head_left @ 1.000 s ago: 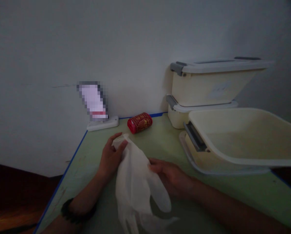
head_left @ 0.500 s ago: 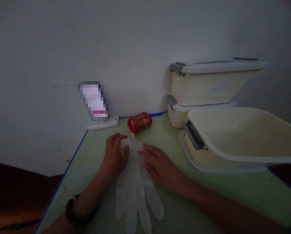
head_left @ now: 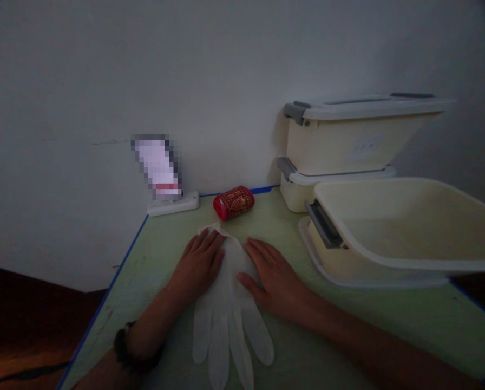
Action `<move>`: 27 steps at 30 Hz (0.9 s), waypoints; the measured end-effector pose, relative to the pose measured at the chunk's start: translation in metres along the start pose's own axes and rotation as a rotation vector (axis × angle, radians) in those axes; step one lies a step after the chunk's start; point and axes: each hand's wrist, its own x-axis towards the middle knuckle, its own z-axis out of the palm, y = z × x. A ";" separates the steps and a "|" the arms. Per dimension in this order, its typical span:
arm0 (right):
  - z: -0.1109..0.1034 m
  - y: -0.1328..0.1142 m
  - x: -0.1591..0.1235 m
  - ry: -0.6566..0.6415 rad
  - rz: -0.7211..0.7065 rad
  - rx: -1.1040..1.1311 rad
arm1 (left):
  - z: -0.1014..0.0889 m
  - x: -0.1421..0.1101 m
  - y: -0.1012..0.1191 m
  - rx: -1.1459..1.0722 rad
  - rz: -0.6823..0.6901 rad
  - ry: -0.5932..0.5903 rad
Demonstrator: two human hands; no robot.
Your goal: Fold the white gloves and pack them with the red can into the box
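Note:
A thin white glove (head_left: 230,303) lies flat on the green tabletop, its fingers pointing toward me and its cuff at the far end. Across the left side of the cuff rests my left hand (head_left: 200,262), fingers stretched out and pressed flat on it. My right hand (head_left: 273,279) lies along the glove's right edge, fingers extended and thumb on the glove. Parts of the cuff are hidden under the left fingers. Just beyond the cuff is a red roll (head_left: 234,203) with gold patterning, lying on its side.
At the back left a phone (head_left: 157,168), blurred out, leans upright on a white stand (head_left: 173,204). An open cream bin (head_left: 332,265) with a grey latch sits on the right. Behind it, two lidded bins (head_left: 340,143) are stacked against the wall. Blue tape edges the table (head_left: 124,325).
My left hand has flattened from a bent-finger pose onto the cuff, whose far edge now spreads wider to the left. My right fingers have shifted outward to the glove's right edge.

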 end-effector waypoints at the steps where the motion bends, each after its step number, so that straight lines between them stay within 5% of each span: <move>1: 0.000 0.000 0.000 0.012 0.004 0.010 | 0.000 0.000 0.001 0.006 -0.009 0.001; 7: 0.003 -0.001 0.002 0.031 -0.084 0.224 | -0.020 0.007 0.008 -0.059 -0.142 0.084; 13: 0.001 -0.005 0.007 0.045 0.087 0.645 | -0.022 0.008 0.002 0.048 -0.080 0.029; 16: -0.011 -0.003 0.009 -0.106 0.090 0.635 | -0.019 0.007 0.000 -0.045 -0.083 0.119; 19: -0.024 0.000 0.008 -0.345 0.014 0.616 | -0.022 0.007 0.001 -0.264 -0.093 0.272; 22: -0.027 -0.001 0.005 -0.390 0.005 0.871 | -0.026 0.009 0.001 -0.610 -0.112 0.344; 27: -0.023 -0.005 0.006 -0.299 0.336 1.536 | -0.030 0.010 -0.004 -1.277 -0.193 0.344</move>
